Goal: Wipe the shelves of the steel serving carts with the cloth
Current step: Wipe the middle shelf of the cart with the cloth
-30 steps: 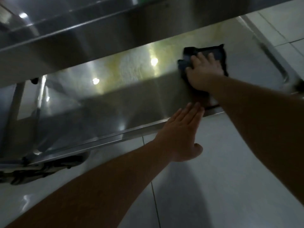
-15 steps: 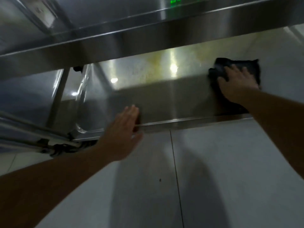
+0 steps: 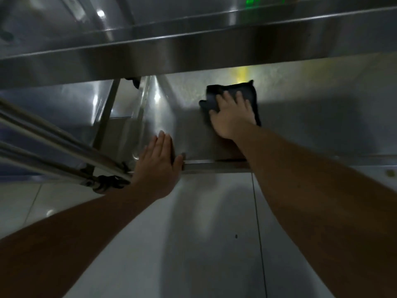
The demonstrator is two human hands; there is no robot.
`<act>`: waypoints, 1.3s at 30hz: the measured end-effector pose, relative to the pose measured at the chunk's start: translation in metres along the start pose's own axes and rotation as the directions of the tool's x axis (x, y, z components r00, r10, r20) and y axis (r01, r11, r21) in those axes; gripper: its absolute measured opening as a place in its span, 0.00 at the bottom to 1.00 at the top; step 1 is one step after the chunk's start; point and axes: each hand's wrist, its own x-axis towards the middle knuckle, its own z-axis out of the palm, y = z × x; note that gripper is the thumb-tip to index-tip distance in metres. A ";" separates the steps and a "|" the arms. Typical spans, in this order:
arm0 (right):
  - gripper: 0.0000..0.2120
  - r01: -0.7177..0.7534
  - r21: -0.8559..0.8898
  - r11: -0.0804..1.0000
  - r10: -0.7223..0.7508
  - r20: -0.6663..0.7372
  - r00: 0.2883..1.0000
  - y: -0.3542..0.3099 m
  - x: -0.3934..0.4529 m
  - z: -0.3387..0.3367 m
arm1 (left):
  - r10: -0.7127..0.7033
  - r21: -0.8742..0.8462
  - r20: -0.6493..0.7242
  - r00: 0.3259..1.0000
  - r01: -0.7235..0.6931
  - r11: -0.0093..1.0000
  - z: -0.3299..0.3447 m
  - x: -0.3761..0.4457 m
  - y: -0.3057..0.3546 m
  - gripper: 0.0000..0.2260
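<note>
The right hand [image 3: 233,116] lies flat on a dark cloth [image 3: 232,93], its fingers [image 3: 225,97] spread and nearly straight, pressing the cloth down onto the lower shelf [image 3: 311,117] of the steel serving cart rather than gripping it. The cloth sits towards the middle of that shelf, with its far edge and its left corner showing beyond the fingers; a yellowish reflection glows on the steel just behind it. The left hand [image 3: 158,162] rests on the near rim of the same shelf, close to its left corner, with the fingers straight and together on the shelf surface and the thumb lying along the rim; it holds nothing. The two hands are near each other but apart. Above them the upper shelf [image 3: 193,50] of the cart runs across the picture as a broad steel band, hiding the back part of the lower one. To the left, slanting steel bars [image 3: 53,145] cross in front of a dark caster [image 3: 107,182], which stands on the pale tiled floor [image 3: 204,244].
</note>
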 end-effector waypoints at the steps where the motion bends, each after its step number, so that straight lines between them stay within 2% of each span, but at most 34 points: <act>1: 0.31 0.067 -0.010 0.998 -0.067 -0.002 0.998 -0.005 0.001 0.003 | 0.002 0.000 0.000 1.000 -0.002 1.000 0.001 0.000 0.000 0.37; 3: 0.30 0.161 -0.033 0.986 -0.161 -0.022 0.987 0.004 0.001 0.000 | -0.002 -0.035 -0.005 1.000 0.002 0.999 0.000 0.002 -0.005 0.35; 5: 0.28 0.151 -0.067 0.986 -0.155 -0.063 0.986 0.036 0.000 -0.009 | -0.014 -0.067 -0.011 1.000 0.013 0.998 -0.004 0.006 -0.016 0.34; 8: 0.27 -0.101 -0.010 0.995 0.098 -0.173 0.980 0.093 -0.014 -0.029 | -0.116 -0.070 -0.008 0.993 0.115 0.991 -0.005 0.006 -0.027 0.34; 11: 0.30 -0.345 0.071 0.936 0.353 -0.168 0.921 0.113 -0.026 -0.037 | -0.145 -0.045 -0.029 0.989 0.144 0.989 0.003 0.003 -0.019 0.35; 14: 0.31 -0.495 0.180 0.850 0.523 -0.183 0.832 0.074 -0.014 -0.022 | -0.137 -0.047 -0.046 0.989 0.135 0.990 0.008 0.006 -0.019 0.36; 16: 0.32 -0.517 0.228 0.825 0.561 -0.223 0.797 0.027 0.001 -0.003 | -0.131 -0.038 -0.052 0.990 0.129 0.991 0.009 0.006 -0.023 0.36; 19: 0.32 -0.419 0.200 0.886 0.458 -0.226 0.860 -0.061 0.023 0.033 | -0.122 -0.054 -0.062 0.991 0.119 0.991 0.009 0.005 -0.024 0.35; 20: 0.32 -0.341 0.168 0.925 0.371 -0.203 0.906 -0.090 0.030 0.043 | -0.123 -0.071 -0.066 0.990 0.118 0.990 0.008 0.005 -0.024 0.34; 22: 0.31 -0.085 0.066 0.994 0.092 -0.105 0.990 -0.139 0.040 0.059 | -0.119 -0.105 -0.061 0.991 0.112 0.988 0.007 0.006 -0.026 0.32; 24: 0.30 0.182 0.015 0.983 -0.182 0.005 0.983 -0.159 0.040 0.064 | -0.106 -0.129 -0.044 0.993 0.100 0.987 0.006 0.006 -0.026 0.33; 25: 0.29 0.267 0.009 0.964 -0.268 0.030 0.963 -0.157 0.038 0.063 | -0.103 -0.134 -0.038 0.994 0.097 0.986 0.007 0.006 -0.026 0.34; 28: 0.28 0.352 -0.054 0.934 -0.353 -0.009 0.935 -0.117 0.028 0.052 | -0.108 -0.153 -0.027 0.994 0.103 0.983 0.008 0.006 -0.028 0.32; 30: 0.26 0.255 -0.087 0.963 -0.262 -0.093 0.960 -0.073 0.022 0.039 | -0.103 -0.169 -0.014 0.995 0.099 0.981 0.007 0.006 -0.030 0.31; 32: 0.25 0.071 -0.070 0.995 -0.084 -0.195 0.977 -0.022 0.013 0.020 | -0.092 -0.161 -0.006 0.996 0.090 0.983 0.005 0.005 -0.031 0.31; 34: 0.27 -0.151 0.000 0.989 0.146 -0.251 0.957 0.018 0.001 0.005 | -0.088 -0.151 -0.004 0.996 0.086 0.985 0.005 0.003 -0.031 0.32; 36: 0.30 -0.343 0.082 0.936 0.353 -0.225 0.908 0.028 -0.008 0.000 | -0.089 -0.160 0.002 0.996 0.088 0.983 0.004 0.002 -0.030 0.32; 39: 0.32 -0.458 0.170 0.873 0.487 -0.218 0.846 -0.006 -0.002 0.014 | -0.085 -0.195 0.016 0.996 0.086 0.977 0.000 0.002 -0.030 0.32</act>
